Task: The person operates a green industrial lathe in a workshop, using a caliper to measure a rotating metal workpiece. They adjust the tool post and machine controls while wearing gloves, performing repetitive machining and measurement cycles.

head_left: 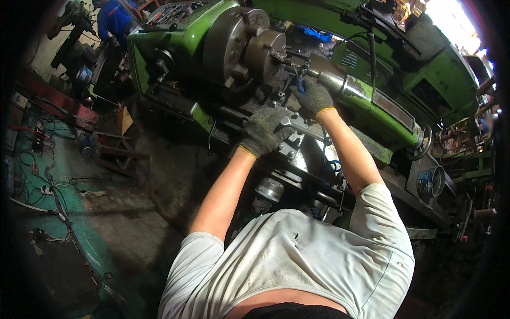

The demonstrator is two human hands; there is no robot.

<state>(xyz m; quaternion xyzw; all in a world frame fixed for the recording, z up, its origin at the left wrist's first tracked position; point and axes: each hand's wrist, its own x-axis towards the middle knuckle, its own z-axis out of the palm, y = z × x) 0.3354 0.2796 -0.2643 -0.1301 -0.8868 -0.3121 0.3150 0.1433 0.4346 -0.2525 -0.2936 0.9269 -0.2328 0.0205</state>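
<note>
Both my hands wear dark grey knit gloves with yellow cuffs and are over the carriage of a green metal lathe. My left hand (264,131) is closed at the rounded end of a spanner-like metal bar (305,128), which lies across the tool post area. Farther away and to its right, my right hand (314,99) curls around a small blue piece (300,85), its exact kind unclear, close to the tailstock quill (330,80). The lathe chuck (261,56) stands just to the left of the right hand. Gloves hide most of both grips.
The green tailstock (380,106) with its handwheel (423,142) extends to the right. Tools lie on the headstock (172,40). Cables (48,186) run over the floor at left. A person in blue (114,20) is at the far left. A round tin (430,182) sits at right.
</note>
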